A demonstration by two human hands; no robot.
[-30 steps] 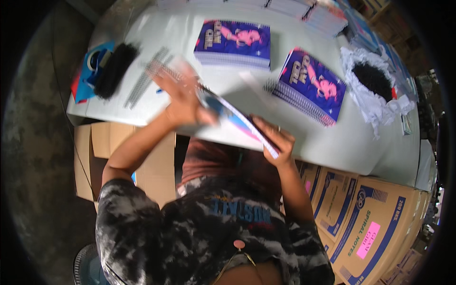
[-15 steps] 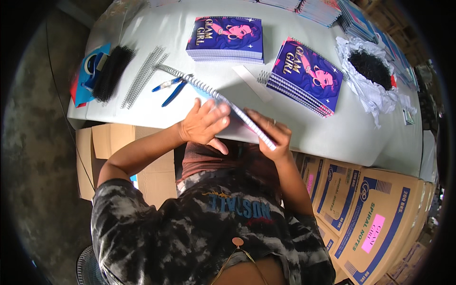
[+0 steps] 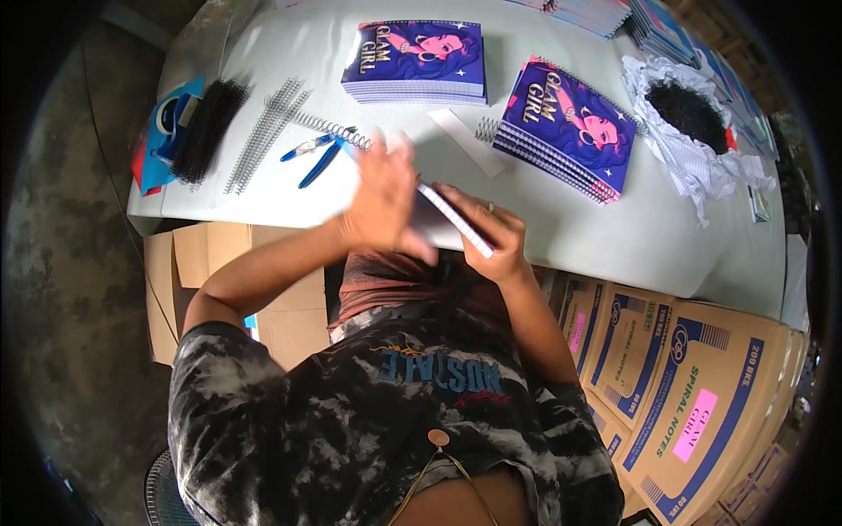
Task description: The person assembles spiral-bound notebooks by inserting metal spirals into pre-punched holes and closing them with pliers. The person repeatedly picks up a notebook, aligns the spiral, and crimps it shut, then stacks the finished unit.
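My right hand [image 3: 493,230] grips a notebook [image 3: 463,223] near the table's front edge, its white page edges facing up. Beside it my left hand [image 3: 382,195] is raised and smeared by motion, fingers stretched and thumb apart. A loose wire coil [image 3: 329,125] runs from the left toward the notebook and passes out of sight behind the left hand. Whether that hand touches the coil is hidden. Just left of the left hand lie blue-handled pliers [image 3: 321,165] and a blue-and-white pen-like tool [image 3: 305,148].
Purple-covered notebooks stand in a back stack [image 3: 412,66] and a right stack [image 3: 566,131]. Silver coils [image 3: 266,136] and black coils [image 3: 207,131] lie left. A white strip [image 3: 467,143] lies centrally. Crumpled paper [image 3: 675,171] holds a black tangle [image 3: 688,116]. Cartons [image 3: 702,403] stand below right.
My left hand has moved up and slightly right, now covering part of the coil. The notebook in my right hand has shifted slightly left.
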